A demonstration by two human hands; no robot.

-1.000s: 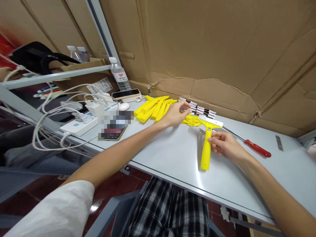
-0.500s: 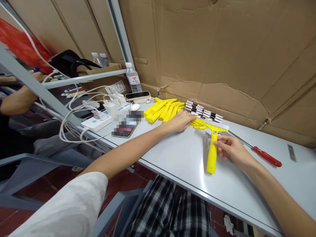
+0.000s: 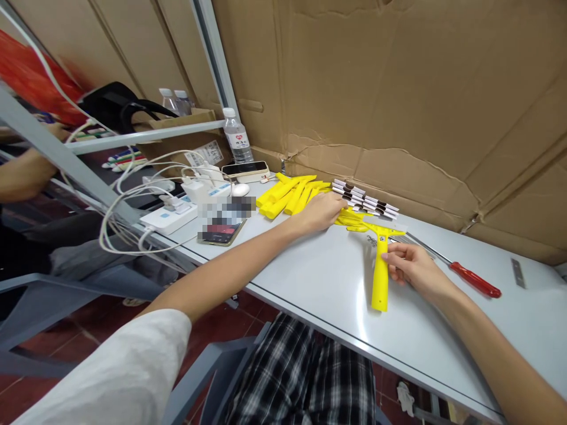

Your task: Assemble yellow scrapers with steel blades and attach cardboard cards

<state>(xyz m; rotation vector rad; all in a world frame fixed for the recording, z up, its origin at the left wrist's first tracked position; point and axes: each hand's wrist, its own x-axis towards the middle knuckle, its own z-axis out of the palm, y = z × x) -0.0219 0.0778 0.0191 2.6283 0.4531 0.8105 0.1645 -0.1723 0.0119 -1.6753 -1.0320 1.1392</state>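
Observation:
My right hand (image 3: 410,264) grips a yellow scraper (image 3: 380,274) by its handle, just over the white table. The scraper's wide head, with a pale blade along it, points away from me. Farther left, my left hand (image 3: 325,209) rests with curled fingers among small flat yellow pieces (image 3: 354,219); its fingertips are partly hidden, and what they pinch cannot be made out. Beside that hand lies a pile of yellow scraper handles (image 3: 290,195). White strips with dark marks (image 3: 365,199) are stacked behind it. Small screws (image 3: 371,241) lie behind the held scraper.
A red-handled screwdriver (image 3: 476,279) and a metal blade (image 3: 517,273) lie at the right. On the left are a phone (image 3: 221,232), a power strip (image 3: 169,218) with tangled cables, and a water bottle (image 3: 238,137). Cardboard (image 3: 398,88) walls the back. A co-worker's arm (image 3: 26,174) shows far left.
The view has shifted slightly, moving most things a little left in the picture. Both hands keep nearly the same places, the right still on the scraper. The co-worker's arm has moved slightly.

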